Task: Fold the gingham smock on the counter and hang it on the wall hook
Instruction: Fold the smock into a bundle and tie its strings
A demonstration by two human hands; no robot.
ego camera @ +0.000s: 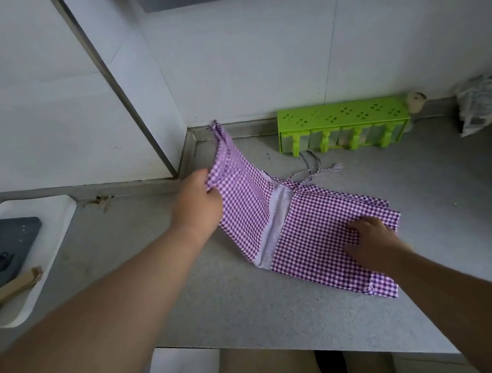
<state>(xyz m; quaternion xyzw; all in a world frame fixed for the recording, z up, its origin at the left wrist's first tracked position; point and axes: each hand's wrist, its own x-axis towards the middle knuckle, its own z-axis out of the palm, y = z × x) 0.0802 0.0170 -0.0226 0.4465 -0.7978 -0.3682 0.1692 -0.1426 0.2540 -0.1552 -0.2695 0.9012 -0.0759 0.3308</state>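
On the counter (225, 303), the smock (308, 234) is being pinned at its near right by the flat-fingered right hand (372, 238), while its left flap is being pinched and lifted by the left hand (197, 205). Folding is judged under way; next, the flap needs laying rightward.
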